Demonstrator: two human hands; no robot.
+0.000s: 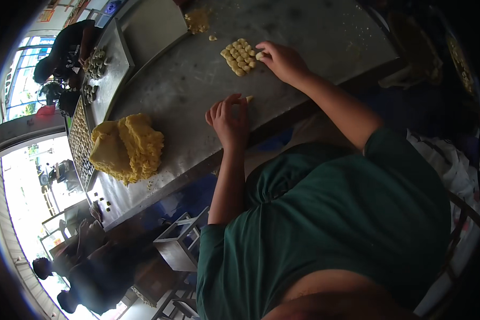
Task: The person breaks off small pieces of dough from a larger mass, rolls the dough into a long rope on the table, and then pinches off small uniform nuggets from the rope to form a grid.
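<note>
My right hand (274,58) pinches a small pale dough ball (259,56) at the right edge of a neat block of similar balls (237,56) on the steel table (181,122). Lower and to the left, my left hand (226,114) is open with loosely curved fingers over the table. A small dough piece (249,99) sits by its fingertips; I cannot tell if they touch it. A large yellow dough mound (127,148) lies left of that hand. A small loose piece (213,38) and yellow crumbs (197,20) are near the far edge.
Metal trays (146,32) and a tray of many small pieces (80,144) line the left side. Co-workers (64,48) work beyond them, with other people (96,272) at lower left. A metal stool (178,250) stands below the table; white bags (437,165) are at right.
</note>
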